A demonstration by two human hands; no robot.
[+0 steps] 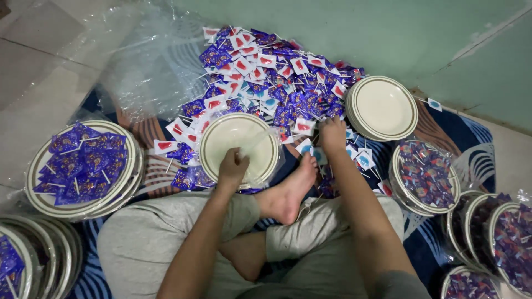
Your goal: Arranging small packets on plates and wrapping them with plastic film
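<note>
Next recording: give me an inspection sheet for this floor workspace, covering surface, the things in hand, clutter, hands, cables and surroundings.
Surface: patterned blue mat on a tiled floor; the person sits cross-legged on it.
Things in hand: empty cream plate inside a clear plastic bag; big pile of wrapped lollipops behind it.
Clutter: stack of empty plates on the right; filled plates of purple lollipops on the left; bagged filled plates on the right; loose plastic sheet.
Hands: left hand has its grip on the bag at the plate; right hand rests on lollipops at the pile's edge.
Cables: nothing seen.
Surroundings: green wall.
</note>
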